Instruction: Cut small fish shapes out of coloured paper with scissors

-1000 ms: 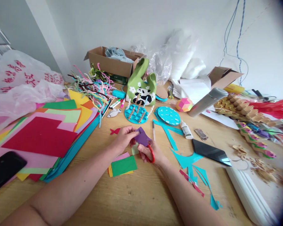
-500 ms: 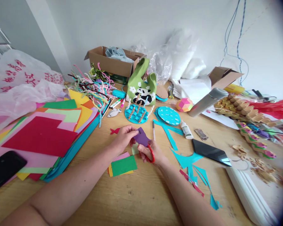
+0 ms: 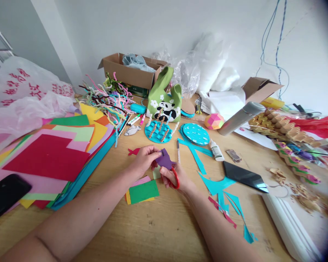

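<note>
Between the fingers of my left hand (image 3: 148, 157) is a piece of purple paper (image 3: 164, 160), pinched at its left edge. My right hand (image 3: 177, 177) is closed around the red handles of a pair of scissors (image 3: 176, 179); the blades are hidden behind the paper and fingers. Below the hands, a green paper rectangle (image 3: 144, 191) lies over pink and yellow pieces. A red fish-shaped cutout (image 3: 133, 151) lies just beyond my left hand, partly covered by it. A white fish cutout (image 3: 132, 130) rests farther back.
Coloured sheets (image 3: 43, 156) are stacked at left, with a black phone (image 3: 9, 194) on them. Blue scraps (image 3: 217, 185), a glue bottle (image 3: 216, 151), a dark tablet-like slab (image 3: 244, 177) and a grey flask (image 3: 242, 118) lie or stand to the right. Behind is a green panda bag (image 3: 164, 102).
The purple paper's outline has shifted slightly near its right side, by the scissors. Both hands stay in nearly the same place.
</note>
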A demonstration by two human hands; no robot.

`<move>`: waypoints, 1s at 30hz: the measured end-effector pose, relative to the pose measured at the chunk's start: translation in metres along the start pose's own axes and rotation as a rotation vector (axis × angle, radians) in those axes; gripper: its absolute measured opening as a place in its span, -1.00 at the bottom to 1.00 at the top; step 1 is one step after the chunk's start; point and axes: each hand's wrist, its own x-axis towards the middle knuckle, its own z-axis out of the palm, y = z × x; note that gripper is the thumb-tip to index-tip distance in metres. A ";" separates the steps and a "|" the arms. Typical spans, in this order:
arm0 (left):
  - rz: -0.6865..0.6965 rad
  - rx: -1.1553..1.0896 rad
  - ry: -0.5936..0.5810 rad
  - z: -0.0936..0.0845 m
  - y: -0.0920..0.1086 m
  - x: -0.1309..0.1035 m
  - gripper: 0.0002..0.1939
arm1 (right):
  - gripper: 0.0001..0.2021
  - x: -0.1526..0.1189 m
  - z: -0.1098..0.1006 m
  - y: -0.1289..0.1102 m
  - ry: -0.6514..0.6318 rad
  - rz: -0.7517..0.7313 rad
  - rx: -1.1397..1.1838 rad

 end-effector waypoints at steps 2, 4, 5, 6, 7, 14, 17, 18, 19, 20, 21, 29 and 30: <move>0.005 0.001 0.004 0.000 0.000 0.000 -0.82 | -0.50 0.000 0.000 0.001 -0.002 0.001 -0.006; 0.006 0.002 0.005 0.000 -0.001 0.000 -0.82 | -0.50 0.001 0.000 0.003 -0.008 -0.002 0.003; 0.005 0.002 0.005 0.000 0.000 0.000 -0.81 | -0.49 0.001 0.000 0.004 -0.010 -0.006 0.008; 0.005 0.003 0.004 0.000 0.000 0.000 -0.81 | -0.49 0.001 0.000 0.004 -0.011 -0.011 0.011; 0.006 0.002 0.004 0.000 0.000 0.000 -0.81 | -0.50 0.001 0.000 0.005 -0.013 -0.014 0.007; 0.006 0.002 -0.002 0.000 -0.002 0.001 -0.82 | -0.51 0.001 0.000 0.004 -0.008 -0.012 -0.010; 0.005 0.003 -0.004 -0.001 -0.002 0.001 -0.82 | -0.51 0.001 0.000 0.004 -0.008 -0.003 -0.021; 0.004 0.003 -0.004 -0.001 -0.002 0.001 -0.82 | -0.51 0.001 0.000 0.004 -0.009 -0.003 -0.022; 0.002 0.004 -0.004 -0.001 -0.002 0.001 -0.82 | -0.51 0.002 0.000 0.004 -0.011 -0.005 -0.021; -0.002 0.006 -0.002 -0.001 -0.002 0.001 -0.82 | -0.51 0.002 0.000 0.004 -0.013 -0.008 -0.022; -0.007 0.006 -0.001 -0.001 -0.001 0.001 -0.82 | -0.51 0.002 0.000 0.005 -0.013 -0.010 -0.023; -0.008 -0.047 0.001 -0.002 -0.006 0.003 -0.84 | -0.48 0.002 0.001 0.004 0.011 -0.012 0.013; -0.011 -0.061 0.000 -0.002 -0.006 0.003 -0.84 | -0.48 0.002 0.002 0.003 0.011 -0.015 0.019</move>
